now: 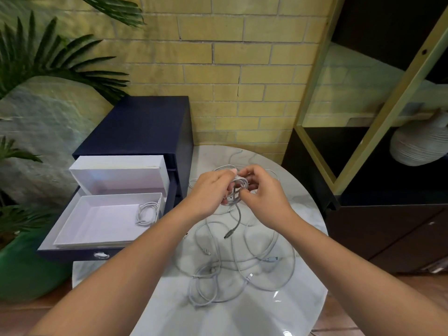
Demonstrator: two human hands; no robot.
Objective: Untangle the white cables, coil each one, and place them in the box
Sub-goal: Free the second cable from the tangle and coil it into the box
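Yellow brick wall (242,69) at twelve o'clock, round marble table (242,314) below it, and both hands are up over the far half of the tabletop. Left hand (208,190) and right hand (264,197) meet around a half-wound coil (238,187) of white cable, the fingers of each curled round its loops: both are clamped on that one bundle. From the coil a loose tail drops toward six o'clock, its dark plug (228,235) hanging over the heap beneath. That heap, the tangle of white cables (211,270), sprawls from the table's centre out to five and seven o'clock, loops crossing, several connectors showing. At nine o'clock from the hands a navy drawer unit (135,122) has its lower drawer pulled out, a white box (97,221) sitting in it, and one coiled cable (145,213) lies at the box's right-hand wall. Palm fronds (36,57) fill ten o'clock, and dark shelving (388,214) stands at three o'clock.
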